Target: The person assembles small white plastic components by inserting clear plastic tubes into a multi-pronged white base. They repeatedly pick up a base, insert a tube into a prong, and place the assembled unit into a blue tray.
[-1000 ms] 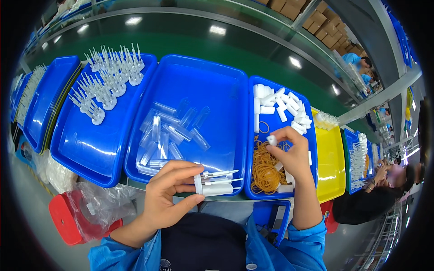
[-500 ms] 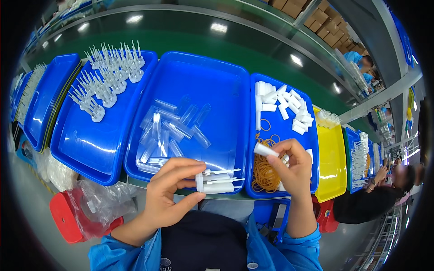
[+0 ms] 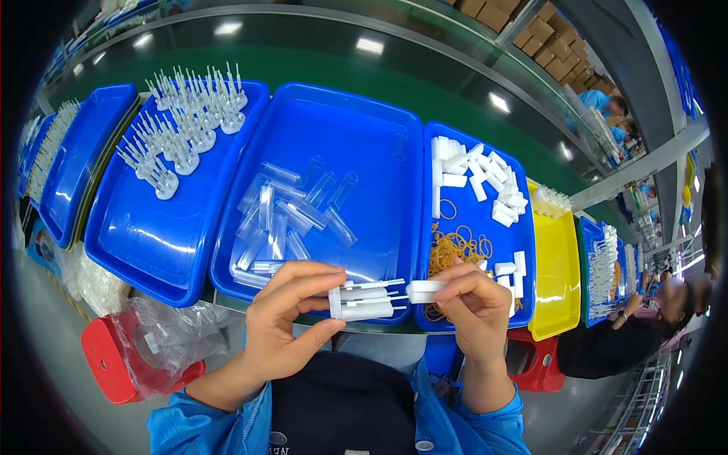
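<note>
My left hand [image 3: 277, 326] grips the round white base of a pin holder [image 3: 335, 303] laid on its side, so that its several thin pins point right. White sleeves sit on some of these pins. Between the thumb and fingers of my right hand [image 3: 479, 307] is a loose white sleeve [image 3: 422, 291]. Its left end is close to the pin tips; whether they touch I cannot tell. Beyond my right hand, a blue tray holds more white sleeves [image 3: 497, 176] and a tangle of tan rubber bands [image 3: 449, 255].
Clear plastic tubes [image 3: 297, 211] lie in the middle blue tray [image 3: 353, 125]. More pin holders [image 3: 186, 136] stand upright in the tray left of it. A yellow tray [image 3: 556, 280] is at the right. Red stools [image 3: 110, 364] and plastic bags [image 3: 178, 337] are below the bench; co-workers sit farther right.
My right hand has brought the white sleeve left and down from above the rubber bands to the pin tips. My left hand keeps the pin holder in nearly the same place.
</note>
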Demonstrator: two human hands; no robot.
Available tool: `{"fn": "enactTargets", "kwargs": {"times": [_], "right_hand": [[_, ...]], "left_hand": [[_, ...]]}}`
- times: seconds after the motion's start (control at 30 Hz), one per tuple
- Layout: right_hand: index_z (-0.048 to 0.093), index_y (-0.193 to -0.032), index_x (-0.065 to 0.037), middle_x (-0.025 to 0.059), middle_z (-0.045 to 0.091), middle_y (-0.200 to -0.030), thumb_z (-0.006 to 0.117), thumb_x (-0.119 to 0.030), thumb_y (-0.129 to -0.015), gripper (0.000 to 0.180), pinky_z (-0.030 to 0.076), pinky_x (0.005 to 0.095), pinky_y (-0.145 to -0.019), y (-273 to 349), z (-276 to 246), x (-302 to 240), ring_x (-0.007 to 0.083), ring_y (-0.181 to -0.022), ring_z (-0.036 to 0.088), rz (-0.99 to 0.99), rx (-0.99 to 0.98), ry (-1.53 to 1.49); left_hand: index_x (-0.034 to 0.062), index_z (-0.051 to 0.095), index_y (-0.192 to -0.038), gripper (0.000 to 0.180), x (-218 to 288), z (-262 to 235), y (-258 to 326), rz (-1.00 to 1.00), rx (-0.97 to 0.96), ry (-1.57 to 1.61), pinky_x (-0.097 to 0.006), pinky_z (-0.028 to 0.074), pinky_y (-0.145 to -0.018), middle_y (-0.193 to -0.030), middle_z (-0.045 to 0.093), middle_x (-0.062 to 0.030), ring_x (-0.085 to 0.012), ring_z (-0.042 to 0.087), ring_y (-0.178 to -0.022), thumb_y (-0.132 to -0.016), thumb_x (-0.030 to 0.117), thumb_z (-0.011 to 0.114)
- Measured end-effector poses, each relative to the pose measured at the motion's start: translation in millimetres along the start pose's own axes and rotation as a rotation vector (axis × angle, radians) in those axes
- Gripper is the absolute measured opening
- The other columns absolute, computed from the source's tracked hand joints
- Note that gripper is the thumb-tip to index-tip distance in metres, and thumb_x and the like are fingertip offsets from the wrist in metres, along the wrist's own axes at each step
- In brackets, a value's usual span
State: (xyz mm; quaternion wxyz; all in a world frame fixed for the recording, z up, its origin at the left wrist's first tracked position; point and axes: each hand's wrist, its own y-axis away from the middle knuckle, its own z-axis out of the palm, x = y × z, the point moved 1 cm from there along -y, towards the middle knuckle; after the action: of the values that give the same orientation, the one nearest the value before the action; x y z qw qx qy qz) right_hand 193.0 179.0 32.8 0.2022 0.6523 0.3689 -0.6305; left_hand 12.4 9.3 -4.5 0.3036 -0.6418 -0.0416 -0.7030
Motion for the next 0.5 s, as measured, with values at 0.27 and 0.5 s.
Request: {"fn": "enactTargets", "kwargs": {"times": [0.27,0.5], "right_hand": [[0.07,-0.094,0.005,0.0137,0.066,-0.101,0.064,0.013,-0.08,0.017,0.047,0.0254,-0.082,-1.5,1.0,-2.9,0.0163,-0.094,0.061,0.093,-0.017,-0.072],[0.07,-0.094,0.004,0.014,0.067,-0.101,0.065,0.013,-0.078,0.02,0.046,0.0273,-0.085,0.2,3.0,-8.3,0.0174,-0.095,0.062,0.146,-0.04,-0.099]], "left_hand": [[-0.0067,0.058,-0.124,0.046,-0.5,-2.1,1.0,0.007,0.0,-0.011,-0.034,0.057,-0.092,-0.127,0.051,-0.0201,-0.0269,0.059,-0.115,-0.08,-0.008,0.07],[-0.0049,0.059,-0.125,0.047,1.2,-0.7,0.9,0.005,0.001,-0.02,-0.033,0.058,-0.091,-0.126,0.053,-0.0191,-0.026,0.06,-0.114,-0.08,-0.007,0.071]]}}
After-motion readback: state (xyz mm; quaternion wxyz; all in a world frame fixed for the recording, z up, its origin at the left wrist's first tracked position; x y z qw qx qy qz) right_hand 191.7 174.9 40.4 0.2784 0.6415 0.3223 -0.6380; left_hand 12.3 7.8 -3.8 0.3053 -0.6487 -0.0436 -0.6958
